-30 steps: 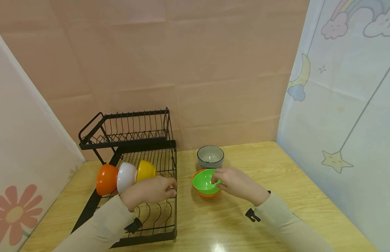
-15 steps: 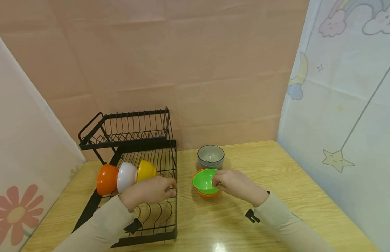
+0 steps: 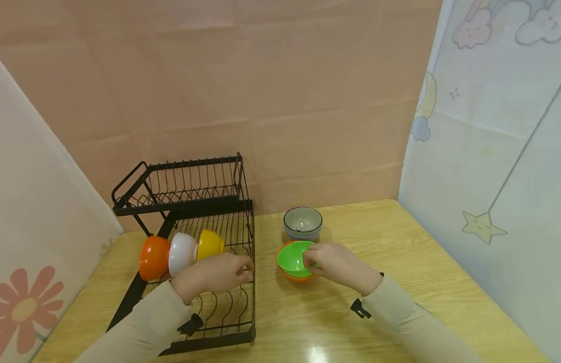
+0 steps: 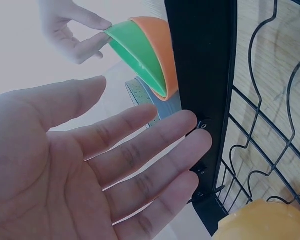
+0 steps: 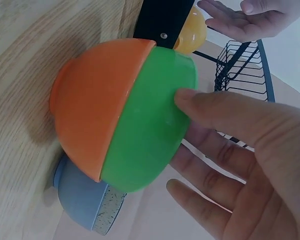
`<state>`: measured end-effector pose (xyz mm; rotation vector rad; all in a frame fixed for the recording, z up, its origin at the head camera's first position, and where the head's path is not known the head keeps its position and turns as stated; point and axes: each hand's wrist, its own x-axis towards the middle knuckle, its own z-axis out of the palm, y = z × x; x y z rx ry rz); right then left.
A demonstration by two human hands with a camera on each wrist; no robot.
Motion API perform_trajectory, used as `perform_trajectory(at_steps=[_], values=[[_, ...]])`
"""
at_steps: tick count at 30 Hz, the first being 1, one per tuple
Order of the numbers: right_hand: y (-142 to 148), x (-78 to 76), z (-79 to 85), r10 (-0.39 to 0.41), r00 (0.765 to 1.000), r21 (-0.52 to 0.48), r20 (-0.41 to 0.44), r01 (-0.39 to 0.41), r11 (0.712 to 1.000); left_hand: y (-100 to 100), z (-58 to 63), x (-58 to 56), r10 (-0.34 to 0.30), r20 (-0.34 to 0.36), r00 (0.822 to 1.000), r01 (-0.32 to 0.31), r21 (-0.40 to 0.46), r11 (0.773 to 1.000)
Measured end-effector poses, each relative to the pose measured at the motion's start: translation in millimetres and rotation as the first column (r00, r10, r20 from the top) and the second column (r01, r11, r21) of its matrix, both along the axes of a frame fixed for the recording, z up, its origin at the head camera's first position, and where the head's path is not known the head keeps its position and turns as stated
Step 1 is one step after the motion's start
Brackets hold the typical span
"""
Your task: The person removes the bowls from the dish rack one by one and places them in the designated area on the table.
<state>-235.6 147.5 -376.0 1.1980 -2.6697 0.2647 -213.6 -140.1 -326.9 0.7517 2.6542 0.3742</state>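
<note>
My right hand [image 3: 333, 266] pinches the rim of a green bowl [image 5: 150, 115], thumb on the outer wall and fingers over the inside. The green bowl sits nested in an orange bowl [image 5: 92, 105] on the table, its upper part showing above the orange rim. My left hand [image 3: 214, 275] hovers over the front of the black dish rack [image 3: 212, 345] and holds nothing; its fingers are extended in the left wrist view. Close by it, a yellow bowl [image 3: 211, 244], a white bowl [image 3: 182, 253] and another orange bowl [image 3: 153, 258] stand on edge in a row in the rack.
Behind the nested pair stands a grey bowl with a dark rim [image 3: 303, 221], stacked in a bluish bowl [image 5: 82, 192]. An upper rack tier [image 3: 180, 201] rises at the back left. Cloth walls border the wooden table [image 3: 375, 242].
My right hand has shifted slightly left and its fingers have closed on the green bowl's rim. My left hand has stayed over the rack.
</note>
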Motion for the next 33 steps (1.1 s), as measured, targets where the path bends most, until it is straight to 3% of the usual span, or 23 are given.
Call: perform_trajectory(at_steps=[12, 20, 33], values=[[-3.2, -1.7, -1.7, 0.024, 0.996, 0.091, -0.091, -0.016, 0.996, -3.6, -2.9, 0.7, -0.014, -0.004, 1.000, 0.014, 0.013, 1.000], [-2.6, 0.6, -6.4, -0.002, 1.000, 0.067, -0.002, 0.002, 0.998, -3.1, -3.3, -0.1, -0.025, -0.015, 1.000, 0.025, 0.012, 1.000], [-1.2, -0.4, -10.4, 0.000, 0.998, 0.023, 0.065, -0.002, 1.000, -1.3, -1.7, 1.7, -0.027, -0.017, 0.999, 0.027, 0.004, 1.000]])
